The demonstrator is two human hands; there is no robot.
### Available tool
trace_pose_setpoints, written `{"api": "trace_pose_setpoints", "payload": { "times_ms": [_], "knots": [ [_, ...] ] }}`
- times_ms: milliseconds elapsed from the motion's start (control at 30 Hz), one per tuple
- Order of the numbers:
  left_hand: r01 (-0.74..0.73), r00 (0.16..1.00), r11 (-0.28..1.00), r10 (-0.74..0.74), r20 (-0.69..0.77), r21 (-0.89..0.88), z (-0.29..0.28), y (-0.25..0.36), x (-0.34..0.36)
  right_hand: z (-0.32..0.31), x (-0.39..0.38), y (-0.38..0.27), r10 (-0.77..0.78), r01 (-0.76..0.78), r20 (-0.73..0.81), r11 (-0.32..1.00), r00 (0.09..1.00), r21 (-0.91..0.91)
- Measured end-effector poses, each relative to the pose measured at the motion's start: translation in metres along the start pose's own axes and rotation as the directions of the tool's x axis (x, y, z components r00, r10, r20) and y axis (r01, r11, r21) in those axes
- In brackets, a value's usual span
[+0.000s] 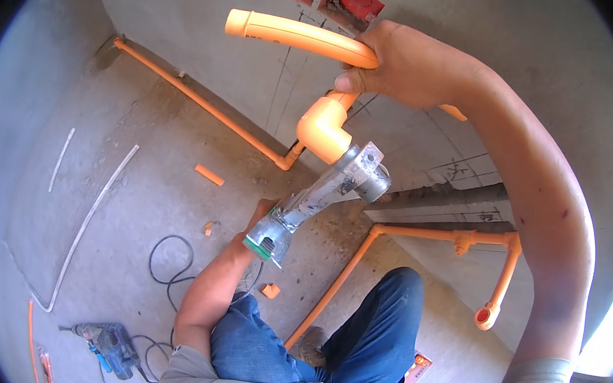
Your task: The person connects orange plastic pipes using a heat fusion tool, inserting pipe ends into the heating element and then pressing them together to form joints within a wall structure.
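Note:
My right hand (386, 59) grips orange piping at the top: a curved length (299, 34), with a short piece below my fingers running into an orange elbow (322, 125). The elbow rests against the round die end of a metal pipe-heating tool (305, 202), held tilted with a second cylindrical die to the right. My left hand (262, 211) is closed round the tool's lower end, its fingers mostly hidden behind it. Another orange pipe end (453, 111) shows beyond my right wrist.
Orange pipe runs (198, 92) follow the wall base left and right (428, 233). On the concrete floor lie a short pipe piece (208, 175), small orange fittings (271, 290), a blue-grey drill (107, 346), looped cable and thin conduits (97, 216). Red boxes (350, 4) sit in the wall.

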State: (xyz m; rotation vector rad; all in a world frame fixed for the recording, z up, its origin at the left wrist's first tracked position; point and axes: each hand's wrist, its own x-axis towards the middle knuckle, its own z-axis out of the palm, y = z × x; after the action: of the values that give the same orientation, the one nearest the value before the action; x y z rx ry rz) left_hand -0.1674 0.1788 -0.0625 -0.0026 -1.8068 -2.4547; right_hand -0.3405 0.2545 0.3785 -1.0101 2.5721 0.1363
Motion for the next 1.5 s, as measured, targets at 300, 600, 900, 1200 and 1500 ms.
{"api": "trace_pose_setpoints", "payload": {
  "times_ms": [300, 600, 900, 1200, 1500],
  "knots": [
    [-0.009, 0.999, 0.979, 0.016, -0.034, 0.201, 0.006, 0.042, -0.004, 0.002, -0.001, 0.005, -0.03, 0.031, -0.034, 0.999, 0.999, 0.021],
    [-0.375, 0.921, 0.842, 0.293, 0.255, 0.387, -0.001, 0.063, -0.002, 0.008, 0.003, 0.021, -0.027, 0.034, -0.062, 0.993, 0.998, 0.114],
    [-0.339, 0.928, 0.733, 0.365, 0.079, 0.59, -0.012, 0.031, -0.011, 0.018, 0.009, 0.02, -0.042, 0.055, -0.07, 0.978, 0.997, 0.2],
    [-0.379, 0.924, 0.394, 0.216, 0.317, 0.837, -0.005, 0.058, -0.017, 0.015, 0.006, 0.02, 0.002, 0.028, -0.13, 0.973, 0.992, 0.229],
    [0.333, 0.933, 0.281, 0.043, -0.359, 0.9, -0.116, 0.054, -0.157, 0.02, 0.005, 0.028, -0.061, 0.106, -0.21, 0.971, 0.976, 0.213]
  ]
}}
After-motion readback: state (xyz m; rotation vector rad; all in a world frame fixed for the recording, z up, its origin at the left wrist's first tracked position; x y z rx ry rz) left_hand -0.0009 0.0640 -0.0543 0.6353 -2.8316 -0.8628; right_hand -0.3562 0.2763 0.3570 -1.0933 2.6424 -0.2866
